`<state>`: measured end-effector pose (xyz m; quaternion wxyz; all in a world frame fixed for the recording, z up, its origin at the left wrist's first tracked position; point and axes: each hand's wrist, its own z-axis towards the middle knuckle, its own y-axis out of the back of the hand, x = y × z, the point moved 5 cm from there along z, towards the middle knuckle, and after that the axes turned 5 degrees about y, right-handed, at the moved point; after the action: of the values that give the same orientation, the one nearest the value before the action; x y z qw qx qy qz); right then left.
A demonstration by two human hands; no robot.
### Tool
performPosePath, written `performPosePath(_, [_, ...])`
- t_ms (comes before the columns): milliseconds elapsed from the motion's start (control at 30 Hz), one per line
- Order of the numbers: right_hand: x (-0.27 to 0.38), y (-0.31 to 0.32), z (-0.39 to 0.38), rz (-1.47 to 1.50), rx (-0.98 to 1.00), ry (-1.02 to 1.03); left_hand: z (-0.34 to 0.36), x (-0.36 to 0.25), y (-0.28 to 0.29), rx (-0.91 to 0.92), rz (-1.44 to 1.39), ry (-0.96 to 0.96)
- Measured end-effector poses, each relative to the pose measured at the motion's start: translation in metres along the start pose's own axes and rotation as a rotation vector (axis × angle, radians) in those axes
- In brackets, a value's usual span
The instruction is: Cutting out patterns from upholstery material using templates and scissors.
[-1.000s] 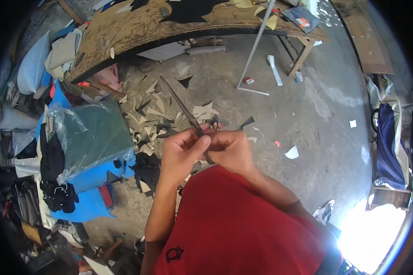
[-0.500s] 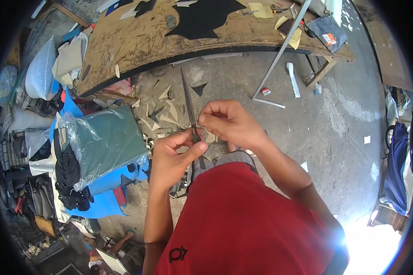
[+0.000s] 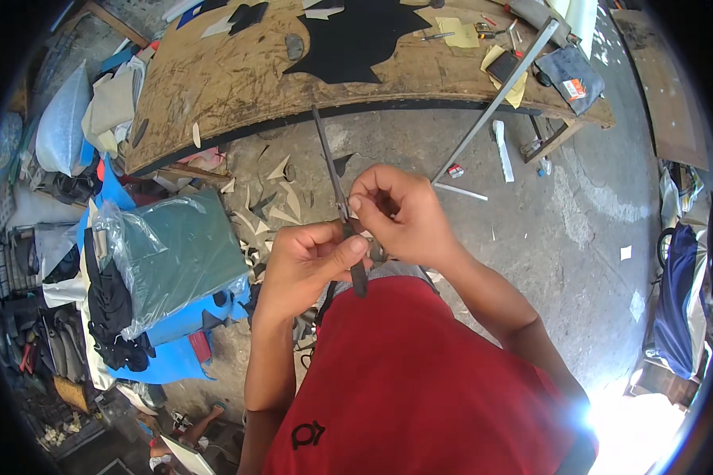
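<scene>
My left hand [image 3: 301, 265] is closed round the dark handle of a pair of long scissors [image 3: 329, 162], held in front of my body. Their narrow blades lie together and point away from me, toward the table; the handle end sticks out below my thumb. Beside the pivot, my right hand [image 3: 404, 214] has its thumb and forefinger pinched together. Whatever lies between those fingertips, if anything, is too small to make out.
A wooden worktable [image 3: 214, 79] stretches across the far side, bearing a black hide-shaped sheet [image 3: 348, 39]. A metal bar [image 3: 491, 107] leans against its edge. Pale offcuts [image 3: 285, 202] litter the floor. On the left sits a plastic-wrapped green block [image 3: 186, 253]; another person [image 3: 194, 431] is at lower left.
The view has shifted slightly. Both hands stay close together at the scissors, and more of the handle end now shows below my left thumb.
</scene>
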<state>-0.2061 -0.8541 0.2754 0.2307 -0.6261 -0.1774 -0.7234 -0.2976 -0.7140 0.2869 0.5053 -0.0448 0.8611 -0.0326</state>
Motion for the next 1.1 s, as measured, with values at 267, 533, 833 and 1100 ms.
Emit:
performPosePath(267, [-0.032, 0.007, 0.049, -0.227, -0.153, 0.121, 0.06, -0.006, 0.037, -0.001, -0.195, 0.066])
performPosePath(533, [-0.138, 0.023, 0.063, 0.16, -0.211, -0.477, 0.176, -0.003, 0.115, -0.126, 0.015, -0.109])
performPosePath(833, [-0.162, -0.029, 0.199, 0.592, -0.187, -0.418, 0.296, -0.067, 0.176, 0.139, 0.457, -0.12])
performPosePath(1100, [-0.182, -0.035, 0.246, 0.833, -0.364, -0.422, 0.352, -0.082, 0.227, 0.186, 0.615, -0.084])
